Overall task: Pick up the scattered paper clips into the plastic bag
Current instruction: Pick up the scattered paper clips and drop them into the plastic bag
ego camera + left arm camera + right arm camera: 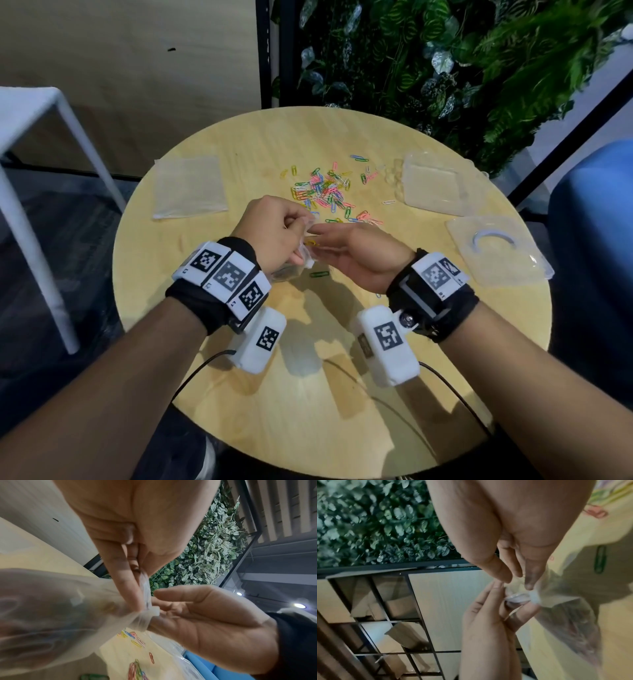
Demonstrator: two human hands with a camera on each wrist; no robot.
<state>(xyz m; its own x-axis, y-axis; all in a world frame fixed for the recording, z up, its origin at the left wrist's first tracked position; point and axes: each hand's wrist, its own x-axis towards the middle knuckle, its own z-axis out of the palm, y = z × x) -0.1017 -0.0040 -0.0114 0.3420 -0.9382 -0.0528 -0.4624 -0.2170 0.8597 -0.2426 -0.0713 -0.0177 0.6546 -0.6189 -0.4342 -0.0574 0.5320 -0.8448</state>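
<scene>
Bagging step in progress, judged from the layout: the left hand [270, 228] is pinching the gathered rim of the clear plastic bag [51, 609] between thumb and curled fingers, holding it above the near part of the round worktop [428, 359]. The bag's body is hanging below and to the near side of that hand; blurred coloured shapes inside it suggest that some clips are already collected. The right hand [359, 255] is lying palm-up just beside the bag's mouth, its fingers [173, 592] nearly straight and reaching toward the rim. A yellow clip [311, 243] is showing between the two hands; whether the right fingertips are gripping it, or it is already in the bag, cannot be told.

Most of the task is remaining. The main scatter of paper clips [323, 192] is lying on the worktop just beyond both hands, with outliers spreading toward the clear plastic trays [435, 185] at right. One green clip [319, 274] is lying on the worktop directly beneath the hands, beside the hanging bag.

The next move is calling, in all likelihood, for the mouth to be kept spread by the left hand while the right hand is reaching forward to pinch further clips; thin, flat wire on a smooth surface is demanding a fingertip grip.
</scene>
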